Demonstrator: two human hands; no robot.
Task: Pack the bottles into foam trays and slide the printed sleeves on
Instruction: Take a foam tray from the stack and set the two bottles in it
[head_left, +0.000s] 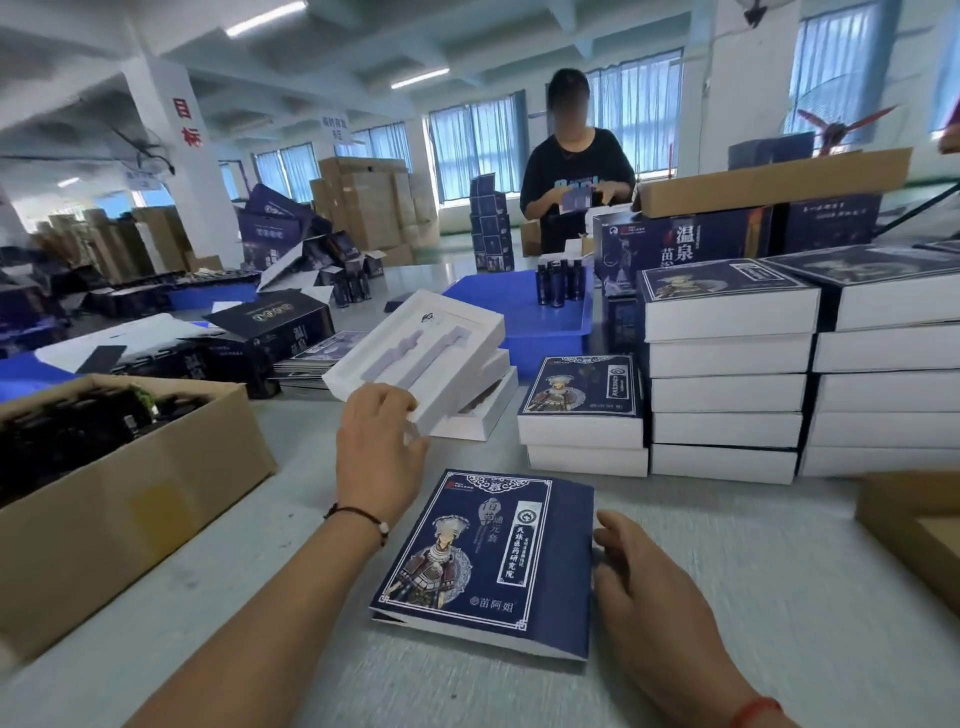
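Observation:
My left hand (382, 449) grips the near corner of a white foam tray (415, 353), lifted and tilted above two more trays (485, 410); its bottle-shaped slots are bare. A dark blue printed sleeve (488, 561) lies flat on the table in front of me. My right hand (639, 587) rests against the sleeve's right edge with relaxed fingers. Dark bottles (561, 280) stand in a blue bin (545, 332) further back.
A cardboard box (114, 499) of dark bottles sits at my left. Stacks of sleeved white boxes (727, 374) fill the right side, with a lower stack (582, 410) beside them. Another carton (914, 519) is at the right edge. A person (576, 176) works across the table.

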